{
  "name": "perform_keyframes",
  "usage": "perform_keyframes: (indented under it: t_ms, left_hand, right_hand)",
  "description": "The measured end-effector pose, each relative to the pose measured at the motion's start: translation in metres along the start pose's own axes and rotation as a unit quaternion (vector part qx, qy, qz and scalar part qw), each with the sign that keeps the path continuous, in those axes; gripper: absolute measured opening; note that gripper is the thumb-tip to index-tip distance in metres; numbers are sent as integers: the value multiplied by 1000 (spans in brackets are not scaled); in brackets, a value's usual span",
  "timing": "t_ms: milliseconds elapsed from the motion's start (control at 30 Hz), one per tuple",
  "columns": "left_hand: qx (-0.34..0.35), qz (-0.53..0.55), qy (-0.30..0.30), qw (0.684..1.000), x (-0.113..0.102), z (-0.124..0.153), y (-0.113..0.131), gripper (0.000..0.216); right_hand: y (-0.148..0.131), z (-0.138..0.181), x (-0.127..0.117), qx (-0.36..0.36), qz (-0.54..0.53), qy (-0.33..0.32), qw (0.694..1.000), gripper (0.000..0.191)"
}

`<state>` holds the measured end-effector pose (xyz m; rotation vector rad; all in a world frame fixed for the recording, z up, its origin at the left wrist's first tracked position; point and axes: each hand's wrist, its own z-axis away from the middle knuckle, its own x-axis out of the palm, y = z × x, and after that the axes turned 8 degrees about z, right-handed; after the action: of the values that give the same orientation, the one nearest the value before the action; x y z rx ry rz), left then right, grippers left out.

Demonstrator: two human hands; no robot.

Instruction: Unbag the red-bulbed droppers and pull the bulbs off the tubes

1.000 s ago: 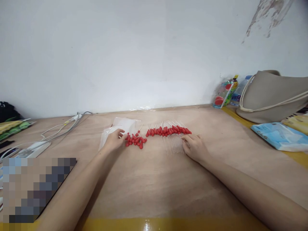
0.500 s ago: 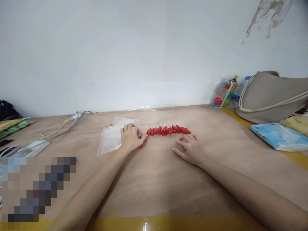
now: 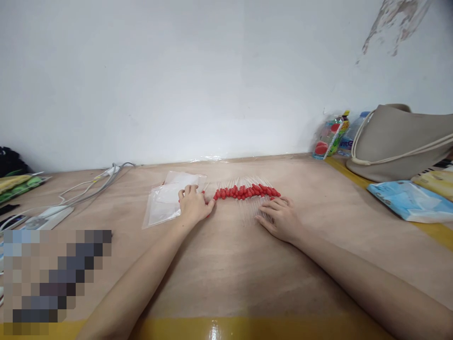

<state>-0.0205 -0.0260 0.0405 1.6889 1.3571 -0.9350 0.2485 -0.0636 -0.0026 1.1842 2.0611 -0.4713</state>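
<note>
Dropper tubes with red rubber bulbs (image 3: 244,191) lie side by side in a long row on the table, their clear thin stems (image 3: 249,212) pointing both toward the wall and toward me. My left hand (image 3: 194,204) rests over the row's left end, fingers curved and apart, thumb stretched rightward. Bits of red show past its fingertips and under the thumb; what lies beneath the palm is hidden. On the right, my right hand (image 3: 281,218) lies spread, its fingertips touching stems and bulbs at that end. Clear plastic bags (image 3: 161,208) lie flat just left of my left hand.
Along the wall at right stand bottles (image 3: 327,137) and a grey drawstring bag (image 3: 399,141), with a blue tissue pack (image 3: 410,200) in front. White cables (image 3: 81,191) run to a power strip (image 3: 53,215) at left. A pixelated patch covers the lower left.
My left hand has settled slightly left and flatter, its thumb covering more of the red bulbs. The right hand has barely moved.
</note>
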Motion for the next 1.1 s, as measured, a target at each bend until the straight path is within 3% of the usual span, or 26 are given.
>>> perform_keyframes:
  t_ms: [300, 500, 633, 767, 933, 1100]
  left_hand:
    - [-22, 12, 12, 1000, -5, 3, 2, 24]
    - [-27, 49, 48, 997, -23, 6, 6, 25]
    - [70, 103, 60, 990, -29, 20, 10, 24]
    - [181, 172, 13, 968, -14, 42, 13, 19]
    - [207, 233, -30, 950, 9, 65, 13, 16]
    - [253, 281, -4, 926, 11, 71, 18, 9]
  right_hand:
    - [1, 1, 3, 7, 1, 12, 1000, 19]
    - [0, 1, 4, 3, 0, 1, 1000, 18]
    - [0, 1, 4, 13, -4, 12, 1000, 17]
    - [-1, -1, -2, 31, -21, 55, 998, 29]
    - [-10, -5, -9, -31, -52, 75, 995, 44]
    - [-28, -9, -3, -82, -66, 51, 993, 27]
